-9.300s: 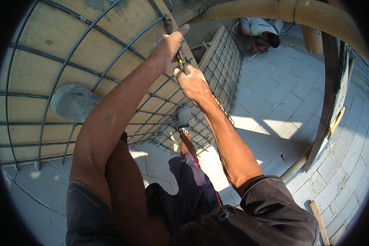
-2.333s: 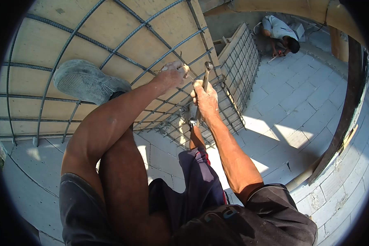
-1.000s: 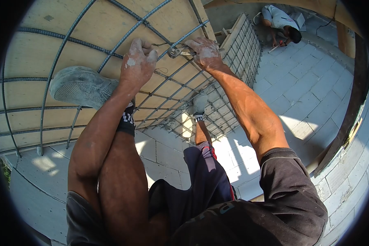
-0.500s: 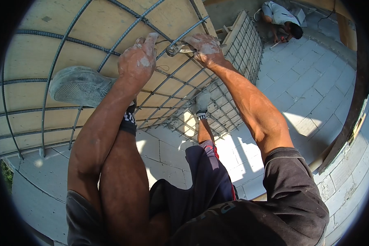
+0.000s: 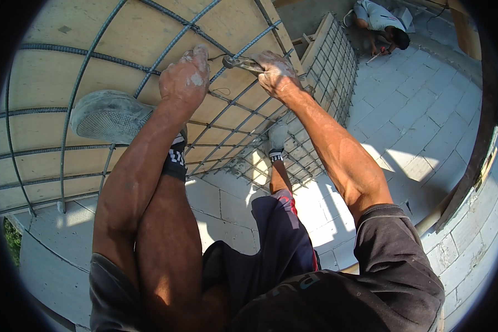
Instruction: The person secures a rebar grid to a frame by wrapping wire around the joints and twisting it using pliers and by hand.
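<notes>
Plywood (image 5: 55,77) backs one rebar grid (image 5: 190,25); right fingers (image 5: 268,58) grip one pincer tool (image 5: 248,65), left fingers (image 5: 201,53) curl, contents unclear

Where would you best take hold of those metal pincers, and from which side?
Probably by the pincers' handles, coming from the right of the picture, where the right hand grips them: the rounded head points left, in at the steel bars, while the handles run back rightward.

And on the left, it's rebar grid (image 5: 149,71) across the panel (image 5: 116,77); pliers (image 5: 246,63) at its far part, in the right hand (image 5: 278,71), left hand (image 5: 186,78) just left (co-worker (image 5: 383,19) far right, on the block floor (image 5: 404,116)).
</notes>
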{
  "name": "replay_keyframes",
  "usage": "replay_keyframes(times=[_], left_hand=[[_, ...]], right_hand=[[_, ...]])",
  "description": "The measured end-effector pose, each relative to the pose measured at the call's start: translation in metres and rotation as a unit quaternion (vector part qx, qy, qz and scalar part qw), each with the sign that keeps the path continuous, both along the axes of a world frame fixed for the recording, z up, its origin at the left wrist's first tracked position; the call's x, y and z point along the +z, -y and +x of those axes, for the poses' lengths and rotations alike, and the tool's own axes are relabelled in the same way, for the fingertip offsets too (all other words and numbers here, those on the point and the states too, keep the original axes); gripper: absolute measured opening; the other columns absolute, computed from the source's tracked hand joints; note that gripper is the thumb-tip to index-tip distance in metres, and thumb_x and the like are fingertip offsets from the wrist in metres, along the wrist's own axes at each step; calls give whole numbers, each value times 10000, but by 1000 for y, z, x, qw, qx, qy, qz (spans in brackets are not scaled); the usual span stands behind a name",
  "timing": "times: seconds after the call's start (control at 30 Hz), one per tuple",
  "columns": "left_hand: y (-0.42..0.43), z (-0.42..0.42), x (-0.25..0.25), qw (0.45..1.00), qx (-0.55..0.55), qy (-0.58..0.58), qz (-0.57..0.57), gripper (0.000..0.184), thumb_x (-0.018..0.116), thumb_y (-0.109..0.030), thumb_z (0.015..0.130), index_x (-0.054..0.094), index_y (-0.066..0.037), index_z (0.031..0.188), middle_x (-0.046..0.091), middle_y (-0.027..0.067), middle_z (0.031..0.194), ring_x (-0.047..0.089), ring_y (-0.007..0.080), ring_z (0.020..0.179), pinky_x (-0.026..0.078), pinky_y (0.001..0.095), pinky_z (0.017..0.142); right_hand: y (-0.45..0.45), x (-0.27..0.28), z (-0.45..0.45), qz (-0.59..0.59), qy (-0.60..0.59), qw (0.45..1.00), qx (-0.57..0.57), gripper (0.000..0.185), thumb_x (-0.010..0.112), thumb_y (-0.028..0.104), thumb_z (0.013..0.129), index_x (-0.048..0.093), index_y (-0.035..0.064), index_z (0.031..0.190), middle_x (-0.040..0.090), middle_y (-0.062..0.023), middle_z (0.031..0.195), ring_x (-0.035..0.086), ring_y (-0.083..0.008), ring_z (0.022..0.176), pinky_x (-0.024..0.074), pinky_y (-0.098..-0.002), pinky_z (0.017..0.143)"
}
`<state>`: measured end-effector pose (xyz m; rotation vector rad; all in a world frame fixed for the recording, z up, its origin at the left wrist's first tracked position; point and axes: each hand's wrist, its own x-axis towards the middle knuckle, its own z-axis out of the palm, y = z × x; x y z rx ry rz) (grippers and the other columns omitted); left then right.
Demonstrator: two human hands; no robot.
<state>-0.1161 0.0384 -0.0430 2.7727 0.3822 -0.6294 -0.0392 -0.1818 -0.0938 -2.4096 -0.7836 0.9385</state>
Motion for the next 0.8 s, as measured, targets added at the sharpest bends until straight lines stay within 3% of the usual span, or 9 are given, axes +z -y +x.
replay_keyframes(times=[0.03,0.07,0.2,0.3,0.4,0.53,0.6,0.67,0.8], left_hand=[[1,0,0,1000,-3,-3,4,198,599,-251,943,584,-105,1076,686,158,1040,680,383,926,544,491,785],[1,0,0,1000,-7,-5,7,199,597,-253,945,584,-103,1075,685,159,1041,681,383,924,546,490,784],[-1,0,-3,1000,-19,1,7,206,589,-258,950,585,-95,1076,685,165,1032,684,381,915,552,488,775],[0,1,-1,1000,-21,-2,5,199,591,-258,951,587,-94,1063,685,161,1027,683,377,918,554,477,780],[-1,-1,-2,1000,-22,16,6,186,595,-262,950,586,-104,1047,686,140,1024,682,366,912,552,472,779],[-2,-3,-4,999,-19,36,-12,169,615,-247,938,584,-114,1037,682,122,1012,680,356,906,549,468,768],[-1,-3,-1,999,-14,45,-26,160,630,-233,928,587,-114,1028,679,117,1003,678,355,904,547,468,761],[2,-4,2,997,-10,63,-46,161,647,-218,916,591,-99,1010,674,124,998,676,362,902,547,469,759],[2,-6,-3,984,-8,126,-128,189,661,-188,905,610,-62,1036,686,153,976,679,365,887,546,466,766]], right_hand=[[-2,8,-5,-12,-19,1000,-8,320,570,75,797,633,109,1109,636,-130,1043,604,-350,1035,491,-436,907],[-9,13,-12,-16,-149,982,-114,264,551,84,833,630,92,1085,642,-158,1011,622,-376,977,521,-450,841],[-25,29,-47,54,-5,982,-181,211,517,154,928,638,89,1089,661,-181,1082,637,-388,988,527,-447,849],[-34,39,-44,-9,-106,970,-217,257,561,235,950,639,95,1150,677,-163,1109,649,-374,1005,527,-431,872],[-36,39,-52,22,-94,948,-302,328,606,309,948,633,110,1207,696,-147,1094,667,-350,1004,525,-432,879],[-27,30,-43,48,-90,954,-281,336,621,323,943,634,142,1226,708,-138,1028,681,-315,939,528,-406,844],[-19,24,-30,30,-147,952,-266,320,619,322,944,639,141,1207,706,-132,999,670,-305,893,525,-403,809],[-19,33,-10,-53,-213,946,-239,282,620,320,943,651,139,1157,696,-127,940,643,-296,821,515,-406,749],[-7,5,0,53,-153,970,-183,322,623,317,945,646,79,1161,668,-126,887,602,-234,821,492,-360,776]])
